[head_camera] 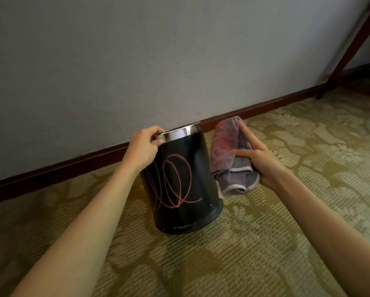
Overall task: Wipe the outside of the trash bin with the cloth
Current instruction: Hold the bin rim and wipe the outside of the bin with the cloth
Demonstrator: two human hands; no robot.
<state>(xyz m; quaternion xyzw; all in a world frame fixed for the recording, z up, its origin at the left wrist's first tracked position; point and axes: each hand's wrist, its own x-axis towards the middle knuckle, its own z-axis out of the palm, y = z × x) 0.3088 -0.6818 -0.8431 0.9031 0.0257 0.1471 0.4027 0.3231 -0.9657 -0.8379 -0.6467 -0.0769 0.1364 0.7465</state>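
A black round trash bin (186,187) with a shiny metal rim stands on the carpet, tilted slightly. Pink looping scribbles cover its front side. My left hand (142,147) grips the rim at its left edge. My right hand (258,160) holds a folded grey cloth (229,159) with a pink stain and white edging, just right of the bin. The cloth hangs close beside the bin's right side; whether it touches is unclear.
A grey wall with a dark red-brown baseboard (57,170) runs right behind the bin. A dark wooden furniture leg (349,50) slants at the upper right. Patterned green-beige carpet (287,211) covers the floor in front and to the right.
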